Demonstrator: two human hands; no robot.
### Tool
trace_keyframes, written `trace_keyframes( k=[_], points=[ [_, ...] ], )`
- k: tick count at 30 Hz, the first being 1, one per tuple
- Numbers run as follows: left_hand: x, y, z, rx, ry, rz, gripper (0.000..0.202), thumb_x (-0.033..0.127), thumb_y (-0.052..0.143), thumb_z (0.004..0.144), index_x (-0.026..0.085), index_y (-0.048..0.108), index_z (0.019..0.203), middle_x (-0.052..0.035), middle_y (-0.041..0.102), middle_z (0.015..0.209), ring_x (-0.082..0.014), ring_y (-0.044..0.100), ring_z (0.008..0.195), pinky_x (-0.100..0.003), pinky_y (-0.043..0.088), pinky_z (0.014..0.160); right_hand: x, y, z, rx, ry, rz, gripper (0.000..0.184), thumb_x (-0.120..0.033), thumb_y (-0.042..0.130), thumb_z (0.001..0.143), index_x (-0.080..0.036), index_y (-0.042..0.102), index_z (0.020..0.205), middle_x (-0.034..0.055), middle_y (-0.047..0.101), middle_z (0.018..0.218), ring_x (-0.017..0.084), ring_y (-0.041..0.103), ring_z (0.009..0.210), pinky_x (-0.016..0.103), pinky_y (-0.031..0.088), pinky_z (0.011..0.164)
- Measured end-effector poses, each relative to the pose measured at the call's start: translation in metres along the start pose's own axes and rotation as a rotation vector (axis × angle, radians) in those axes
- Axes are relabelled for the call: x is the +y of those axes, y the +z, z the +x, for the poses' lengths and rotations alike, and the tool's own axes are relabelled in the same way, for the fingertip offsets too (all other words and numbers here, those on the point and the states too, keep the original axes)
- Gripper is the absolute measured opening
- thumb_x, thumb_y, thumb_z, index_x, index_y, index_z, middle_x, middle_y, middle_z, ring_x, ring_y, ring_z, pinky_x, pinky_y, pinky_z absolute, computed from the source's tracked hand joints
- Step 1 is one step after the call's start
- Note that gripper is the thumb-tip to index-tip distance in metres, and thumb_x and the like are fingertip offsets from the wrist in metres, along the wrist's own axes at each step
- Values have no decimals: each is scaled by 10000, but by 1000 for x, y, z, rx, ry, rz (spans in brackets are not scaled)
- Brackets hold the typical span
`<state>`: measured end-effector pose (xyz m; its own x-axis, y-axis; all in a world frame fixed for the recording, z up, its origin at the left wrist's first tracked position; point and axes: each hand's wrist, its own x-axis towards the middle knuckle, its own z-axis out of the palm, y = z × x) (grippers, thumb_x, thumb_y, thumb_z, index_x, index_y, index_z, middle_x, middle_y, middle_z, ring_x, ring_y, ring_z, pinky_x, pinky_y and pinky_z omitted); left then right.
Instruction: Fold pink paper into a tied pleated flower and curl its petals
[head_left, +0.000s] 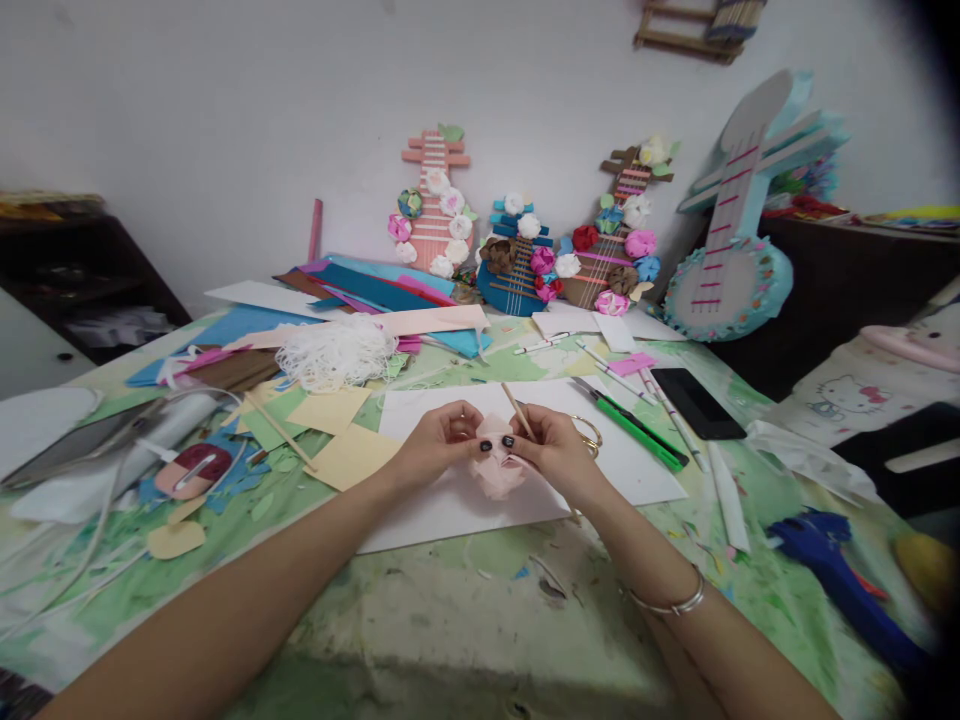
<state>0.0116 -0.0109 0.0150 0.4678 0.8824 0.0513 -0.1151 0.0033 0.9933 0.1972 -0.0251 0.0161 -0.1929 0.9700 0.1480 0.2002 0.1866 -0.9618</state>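
Between my two hands is a pale pink paper flower (498, 478) with ruffled petals, held over a white sheet (420, 525). My left hand (442, 440) pinches its left side, thumb against the paper. With thumb and fingers closed, my right hand (551, 450) grips the flower's right side. A thin wooden stick (516, 408) also sticks up from the right hand's fingers, and its lower end shows under that hand. Beside the right hand, gold-coloured scissor handles (589, 436) lie partly hidden. A green utility knife (637, 428) rests on the sheet further right.
Behind stand paper instruments decorated with flowers, among them a pink one (435, 215). White string (337, 352) and coloured paper lie at the left. A phone (697, 402) and a blue glue gun (847, 580) are at the right.
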Motion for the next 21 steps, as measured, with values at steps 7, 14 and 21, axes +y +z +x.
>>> trace_keyframes(
  k=[7,14,21],
  points=[
    [-1,-1,0,49,67,84,310,292,758,621,116,562,785,-32,615,736,-125,585,658,-232,459,606,-7,7,-4,-50,13,-24,209,-346,683,673,-175,565,699,-28,541,594,103,494,535,207,365,481],
    [4,2,-2,122,24,117,269,332,731,653,116,608,753,-18,621,676,-95,550,585,-193,411,542,-22,-20,0,287,-77,153,280,-407,580,776,-148,654,700,-27,476,518,76,387,488,211,304,470],
    [6,1,1,182,2,115,264,335,726,652,112,600,717,-7,596,624,-87,534,562,-193,405,550,-35,-43,2,662,-232,425,262,-398,596,761,-158,633,662,-63,352,454,52,288,406,198,237,394]
  ],
)
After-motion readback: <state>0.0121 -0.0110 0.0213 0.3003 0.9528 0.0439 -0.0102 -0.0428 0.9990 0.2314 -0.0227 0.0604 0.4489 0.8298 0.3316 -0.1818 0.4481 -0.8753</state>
